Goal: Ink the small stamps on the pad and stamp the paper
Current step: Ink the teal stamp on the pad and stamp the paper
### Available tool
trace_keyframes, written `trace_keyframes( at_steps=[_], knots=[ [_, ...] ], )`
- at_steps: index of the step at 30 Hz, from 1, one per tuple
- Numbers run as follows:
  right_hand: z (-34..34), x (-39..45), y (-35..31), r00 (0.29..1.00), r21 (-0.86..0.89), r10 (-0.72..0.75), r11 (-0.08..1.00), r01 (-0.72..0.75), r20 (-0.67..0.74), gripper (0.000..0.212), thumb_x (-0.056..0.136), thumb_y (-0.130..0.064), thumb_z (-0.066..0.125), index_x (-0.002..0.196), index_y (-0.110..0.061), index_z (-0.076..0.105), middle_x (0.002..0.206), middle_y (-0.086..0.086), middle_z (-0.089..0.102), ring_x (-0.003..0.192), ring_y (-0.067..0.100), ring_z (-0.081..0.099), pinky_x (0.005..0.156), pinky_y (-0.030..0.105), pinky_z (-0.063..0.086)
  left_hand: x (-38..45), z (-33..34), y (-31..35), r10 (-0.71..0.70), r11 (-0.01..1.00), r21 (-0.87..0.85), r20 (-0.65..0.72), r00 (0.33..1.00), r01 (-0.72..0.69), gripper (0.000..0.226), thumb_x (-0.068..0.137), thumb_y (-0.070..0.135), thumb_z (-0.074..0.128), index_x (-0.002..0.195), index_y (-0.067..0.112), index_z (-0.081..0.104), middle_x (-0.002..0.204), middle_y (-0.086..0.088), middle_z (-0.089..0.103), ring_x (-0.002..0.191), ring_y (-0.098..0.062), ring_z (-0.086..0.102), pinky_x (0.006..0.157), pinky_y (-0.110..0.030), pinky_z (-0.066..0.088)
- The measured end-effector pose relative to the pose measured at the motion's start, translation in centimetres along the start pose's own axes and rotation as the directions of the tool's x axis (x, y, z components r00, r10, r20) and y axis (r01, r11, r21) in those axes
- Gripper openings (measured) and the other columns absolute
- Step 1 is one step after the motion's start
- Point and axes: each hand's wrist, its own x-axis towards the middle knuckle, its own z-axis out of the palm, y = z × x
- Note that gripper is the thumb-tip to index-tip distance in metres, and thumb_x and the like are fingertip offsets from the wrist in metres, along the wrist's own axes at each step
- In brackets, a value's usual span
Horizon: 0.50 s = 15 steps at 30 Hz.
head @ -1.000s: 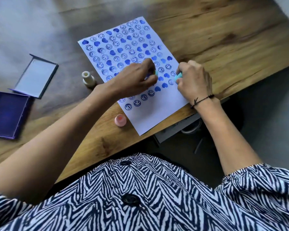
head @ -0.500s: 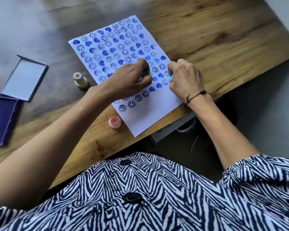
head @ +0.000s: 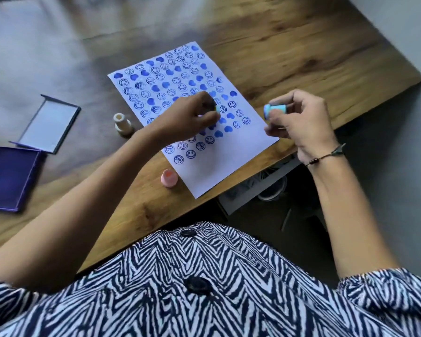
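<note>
a: right hand (head: 299, 120) has come up off the paper (head: 231, 164) now, fingers pinched on the blue stamp (head: 275, 110), face turned sideways. probably needs more ink?

b: yeah. left hand (head: 187, 117) is still down on the sheet, fingers closed on a greenish stamp (head: 218, 109). ink pad (head: 9, 178) sits open far left, pink stamp (head: 168, 178) and white stamp (head: 122, 122) standing along the way.

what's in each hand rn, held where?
Right hand: blue stamp, pinched around its barrel, lifted beside the paper. Left hand: small green stamp, mostly hidden by fingers; grip unclear.
</note>
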Motion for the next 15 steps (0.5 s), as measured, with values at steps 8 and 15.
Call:
trace_keyframes(
  at_steps=[8, 15],
  knots=[
    [0.3, 0.2, -1.2, 0.997, 0.019, -0.080, 0.997, 0.081, -0.005, 0.024, 0.080, 0.001, 0.061, 0.070, -0.021, 0.059, 0.072, 0.007, 0.059, 0.047, 0.014, 0.057, 0.055, 0.027, 0.057, -2.3, -0.2, 0.6, -0.019, 0.980, -0.200, -0.049, 0.999, 0.009, 0.019, 0.089, 0.013, 0.055, 0.103, 0.000, 0.055, 0.095, -0.010, 0.063, 0.085, -0.023, 0.060, 0.090, -0.045, 0.049],
    [-0.3, 0.4, -0.8, 0.998, 0.086, -0.059, 0.995, 0.059, 0.000, 0.022, 0.081, 0.001, 0.060, 0.071, -0.019, 0.058, 0.068, 0.002, 0.058, 0.041, 0.007, 0.056, 0.053, 0.025, 0.056, -3.4, -0.1, 0.3, -0.056, 0.972, -0.235, -0.102, 0.993, 0.030, 0.025, 0.088, 0.014, 0.058, 0.107, -0.001, 0.055, 0.108, -0.018, 0.064, 0.097, -0.019, 0.059, 0.099, -0.041, 0.047]
  ],
)
